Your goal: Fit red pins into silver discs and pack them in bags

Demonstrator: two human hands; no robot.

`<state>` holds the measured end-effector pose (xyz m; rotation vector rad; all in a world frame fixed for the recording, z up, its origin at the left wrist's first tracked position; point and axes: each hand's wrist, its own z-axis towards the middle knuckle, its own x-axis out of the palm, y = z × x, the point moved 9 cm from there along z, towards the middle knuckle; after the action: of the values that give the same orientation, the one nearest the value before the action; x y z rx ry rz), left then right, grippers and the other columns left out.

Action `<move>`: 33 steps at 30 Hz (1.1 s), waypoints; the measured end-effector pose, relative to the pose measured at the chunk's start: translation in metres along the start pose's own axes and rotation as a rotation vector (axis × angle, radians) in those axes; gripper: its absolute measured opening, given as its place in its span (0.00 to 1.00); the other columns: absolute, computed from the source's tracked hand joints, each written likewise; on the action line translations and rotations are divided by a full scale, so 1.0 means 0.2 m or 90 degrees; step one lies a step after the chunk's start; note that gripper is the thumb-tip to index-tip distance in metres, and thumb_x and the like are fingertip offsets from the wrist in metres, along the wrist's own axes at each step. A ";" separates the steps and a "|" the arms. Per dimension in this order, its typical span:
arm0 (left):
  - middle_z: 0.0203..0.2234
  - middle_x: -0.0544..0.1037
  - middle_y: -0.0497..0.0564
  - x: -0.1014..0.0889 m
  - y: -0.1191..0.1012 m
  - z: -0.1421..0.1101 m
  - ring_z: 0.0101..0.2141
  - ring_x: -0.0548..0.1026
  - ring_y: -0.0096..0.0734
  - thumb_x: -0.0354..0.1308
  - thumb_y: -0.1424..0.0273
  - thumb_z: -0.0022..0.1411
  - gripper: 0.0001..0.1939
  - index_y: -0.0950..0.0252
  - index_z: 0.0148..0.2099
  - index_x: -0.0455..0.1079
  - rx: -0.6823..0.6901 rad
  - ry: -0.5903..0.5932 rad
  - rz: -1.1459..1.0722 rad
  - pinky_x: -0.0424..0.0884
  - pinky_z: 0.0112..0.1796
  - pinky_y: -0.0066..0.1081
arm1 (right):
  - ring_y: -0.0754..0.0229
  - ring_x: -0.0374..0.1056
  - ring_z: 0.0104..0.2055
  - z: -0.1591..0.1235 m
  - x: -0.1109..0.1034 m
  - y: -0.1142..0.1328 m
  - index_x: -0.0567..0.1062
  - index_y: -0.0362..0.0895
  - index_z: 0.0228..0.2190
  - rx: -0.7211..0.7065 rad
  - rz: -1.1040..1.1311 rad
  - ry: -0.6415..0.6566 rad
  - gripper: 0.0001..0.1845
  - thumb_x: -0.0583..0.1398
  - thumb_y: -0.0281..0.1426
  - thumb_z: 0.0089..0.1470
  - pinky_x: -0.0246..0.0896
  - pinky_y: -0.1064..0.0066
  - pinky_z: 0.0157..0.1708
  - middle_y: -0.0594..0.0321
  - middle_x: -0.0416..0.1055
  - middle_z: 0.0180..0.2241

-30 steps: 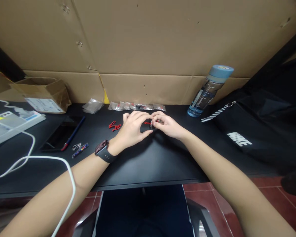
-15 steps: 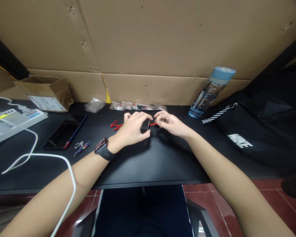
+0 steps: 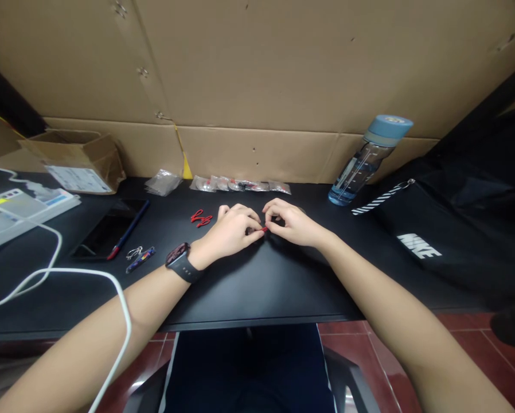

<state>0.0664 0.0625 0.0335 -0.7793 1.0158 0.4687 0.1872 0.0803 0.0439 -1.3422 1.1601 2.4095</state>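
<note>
My left hand (image 3: 231,229) and my right hand (image 3: 292,222) meet fingertip to fingertip low over the black desk (image 3: 257,281). Between them they pinch a small red piece (image 3: 264,229); most of it is hidden by my fingers, so its shape is unclear. A dark smartwatch (image 3: 179,261) sits on my left wrist. Two loose red pieces (image 3: 201,218) lie on the desk just left of my left hand. A row of small clear plastic bags (image 3: 240,185) lies behind my hands along the cardboard wall.
A blue-capped water bottle (image 3: 366,162) leans at the back right beside a black bag (image 3: 451,223). On the left are a phone (image 3: 105,232) with a pen, a keyring (image 3: 139,255), a white cable (image 3: 68,275), a cardboard box (image 3: 74,160) and another clear bag (image 3: 163,182).
Both hands have dropped closer to the desk and closed tighter together. The dark part seen earlier between the fingers is now hidden; only a red tip shows.
</note>
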 end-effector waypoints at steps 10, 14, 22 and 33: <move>0.45 0.84 0.47 0.03 -0.03 0.01 0.49 0.77 0.40 0.64 0.62 0.68 0.07 0.51 0.41 0.85 0.036 0.040 -0.138 0.68 0.53 0.42 | 0.42 0.65 0.60 0.00 -0.08 -0.18 0.77 0.48 0.49 0.101 -0.215 -0.122 0.13 0.59 0.38 0.67 0.58 0.49 0.56 0.50 0.73 0.58; 0.45 0.84 0.47 0.04 -0.02 0.02 0.50 0.77 0.41 0.66 0.63 0.67 0.06 0.50 0.44 0.85 0.035 0.040 -0.125 0.68 0.53 0.41 | 0.39 0.55 0.72 0.03 -0.02 -0.21 0.71 0.47 0.62 0.130 -0.266 -0.080 0.25 0.56 0.44 0.70 0.50 0.42 0.63 0.47 0.60 0.71; 0.44 0.84 0.48 0.05 -0.03 0.02 0.51 0.76 0.42 0.66 0.63 0.67 0.06 0.50 0.43 0.85 0.042 0.048 -0.098 0.67 0.54 0.42 | 0.41 0.58 0.71 0.08 0.07 -0.30 0.73 0.44 0.62 0.171 -0.289 -0.002 0.28 0.49 0.48 0.73 0.47 0.43 0.66 0.46 0.65 0.69; 0.45 0.85 0.48 0.05 -0.05 0.01 0.54 0.75 0.45 0.65 0.63 0.68 0.06 0.49 0.43 0.85 0.026 0.057 -0.060 0.63 0.54 0.45 | 0.38 0.52 0.75 0.21 0.07 -0.29 0.68 0.46 0.66 0.156 -0.326 0.013 0.30 0.48 0.48 0.74 0.41 0.36 0.68 0.46 0.56 0.73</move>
<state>0.0782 0.0579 0.0292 -0.8139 1.0643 0.3337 0.1777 0.1447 0.0130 -1.3800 0.9341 1.8379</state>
